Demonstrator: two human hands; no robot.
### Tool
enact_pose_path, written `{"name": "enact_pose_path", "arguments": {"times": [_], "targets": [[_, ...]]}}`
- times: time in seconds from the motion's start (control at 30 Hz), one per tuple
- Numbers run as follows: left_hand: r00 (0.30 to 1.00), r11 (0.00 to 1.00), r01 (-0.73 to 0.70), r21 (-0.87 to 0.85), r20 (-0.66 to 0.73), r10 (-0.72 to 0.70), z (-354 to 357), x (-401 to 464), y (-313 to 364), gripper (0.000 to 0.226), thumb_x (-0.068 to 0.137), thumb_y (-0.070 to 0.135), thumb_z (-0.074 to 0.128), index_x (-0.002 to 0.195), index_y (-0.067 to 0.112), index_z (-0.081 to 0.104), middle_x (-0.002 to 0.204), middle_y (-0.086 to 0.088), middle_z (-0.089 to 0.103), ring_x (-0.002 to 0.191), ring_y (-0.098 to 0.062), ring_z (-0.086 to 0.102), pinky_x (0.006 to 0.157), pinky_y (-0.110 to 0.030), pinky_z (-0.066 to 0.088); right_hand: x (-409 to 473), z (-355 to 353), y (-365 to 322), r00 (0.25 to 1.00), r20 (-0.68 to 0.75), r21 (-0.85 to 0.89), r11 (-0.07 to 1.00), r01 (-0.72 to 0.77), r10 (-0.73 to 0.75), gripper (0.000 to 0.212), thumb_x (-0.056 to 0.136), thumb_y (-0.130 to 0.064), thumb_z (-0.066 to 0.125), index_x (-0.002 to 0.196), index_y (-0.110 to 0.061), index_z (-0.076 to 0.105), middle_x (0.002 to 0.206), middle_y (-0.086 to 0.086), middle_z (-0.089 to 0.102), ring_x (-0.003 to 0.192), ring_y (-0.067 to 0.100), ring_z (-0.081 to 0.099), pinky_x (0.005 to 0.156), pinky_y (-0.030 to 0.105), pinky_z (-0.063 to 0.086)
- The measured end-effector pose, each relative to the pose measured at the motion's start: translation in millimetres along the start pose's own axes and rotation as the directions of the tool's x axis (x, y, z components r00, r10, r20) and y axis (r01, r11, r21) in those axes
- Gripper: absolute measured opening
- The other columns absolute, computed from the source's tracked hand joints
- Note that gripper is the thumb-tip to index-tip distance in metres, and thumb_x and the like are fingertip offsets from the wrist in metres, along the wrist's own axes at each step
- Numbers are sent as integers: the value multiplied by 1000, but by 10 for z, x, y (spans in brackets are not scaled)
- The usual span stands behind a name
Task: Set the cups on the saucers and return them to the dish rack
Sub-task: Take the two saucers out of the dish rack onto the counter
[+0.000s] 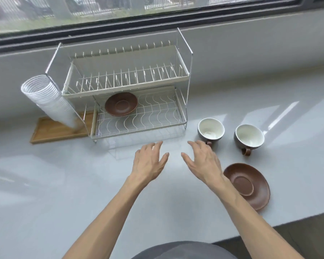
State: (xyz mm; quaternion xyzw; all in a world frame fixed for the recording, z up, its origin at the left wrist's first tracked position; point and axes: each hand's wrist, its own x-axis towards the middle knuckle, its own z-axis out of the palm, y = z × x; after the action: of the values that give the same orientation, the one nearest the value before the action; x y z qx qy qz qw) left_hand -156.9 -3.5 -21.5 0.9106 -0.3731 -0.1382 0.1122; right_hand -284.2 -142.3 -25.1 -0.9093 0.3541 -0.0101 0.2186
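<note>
Hands hover side by side above the table (pixel 64 184), palms down, fingers spread, both empty: left hand (pixel 150 161), right hand (pixel 204 161). Just right of the right hand lies a brown saucer (pixel 251 187) near the table's front edge. Beyond it stand two cups upright, the near cup (pixel 210 130) by the right fingertips and the far cup (pixel 249 137) beside it. A second saucer (pixel 121 104) rests on the dish rack (pixel 187 101) lower tier.

2 grey cups (pixel 211 131) (pixel 249 137) upright on counter, 1 brown saucer (pixel 248 186) nearby, 1 saucer (pixel 121 104) in dish rack (pixel 183 120)
</note>
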Motion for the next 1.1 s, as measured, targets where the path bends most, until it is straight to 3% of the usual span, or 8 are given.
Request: {"name": "enact_pose_path", "arguments": {"times": [0.23, 0.5, 0.63, 0.93, 1.03, 1.1], "targets": [[975, 990, 133, 43, -184, -123, -245, 102, -598, 61, 101, 51, 39, 155, 23, 32, 156, -11, 38, 147, -30, 28, 118, -46, 23, 367, 73, -569, 985, -48, -18, 986, 163, -164, 59, 98, -49, 49, 149, -21, 40, 157, 11, 36, 144, 27, 35, 112, 42, 33], [950, 970, 242, -4, -205, -237, -449, 461, -1093, 63, 102, 52, 35, 157, 26, 25, 162, -9, 29, 152, -31, 19, 122, -47, 17, 962, 140, -967, 974, -67, -6, 976, 218, -218, 56, 98, -49, 50, 147, -22, 42, 156, 11, 38, 144, 30, 36, 113, 44, 34], [939, 965, 262, 15, -235, -252, -533, 754, -1267, 61, 100, 50, 41, 155, 23, 32, 156, -9, 38, 147, -30, 28, 120, -47, 23, 1286, 213, -1122, 971, -27, -13, 972, 236, -236, 57, 98, -46, 50, 148, -19, 41, 157, 14, 35, 144, 31, 35, 112, 45, 34], [911, 933, 343, -112, -203, -359, -632, 1392, -1594, 61, 100, 49, 42, 153, 20, 35, 154, -12, 42, 145, -30, 34, 114, -47, 31, 1955, 427, -1473, 959, 53, -7, 960, 279, -278, 57, 99, -46, 48, 149, -20, 39, 154, 15, 37, 140, 32, 38, 107, 45, 40], [902, 917, 373, -142, -178, -394, -687, 1563, -1664, 55, 100, 48, 42, 141, 12, 47, 143, -15, 51, 135, -33, 43, 104, -48, 39, 2156, 466, -1616, 965, 83, -9, 968, 250, -248, 52, 99, -48, 47, 140, -16, 47, 137, 15, 52, 130, 33, 47, 99, 43, 42], [896, 906, 394, -152, -155, -416, -725, 1666, -1695, 54, 100, 48, 41, 134, 7, 52, 135, -19, 56, 128, -36, 49, 100, -47, 42, 2282, 472, -1709, 966, 96, 23, 970, 240, -241, 54, 99, -48, 47, 143, -17, 46, 144, 14, 48, 135, 33, 44, 103, 41, 40]]}}
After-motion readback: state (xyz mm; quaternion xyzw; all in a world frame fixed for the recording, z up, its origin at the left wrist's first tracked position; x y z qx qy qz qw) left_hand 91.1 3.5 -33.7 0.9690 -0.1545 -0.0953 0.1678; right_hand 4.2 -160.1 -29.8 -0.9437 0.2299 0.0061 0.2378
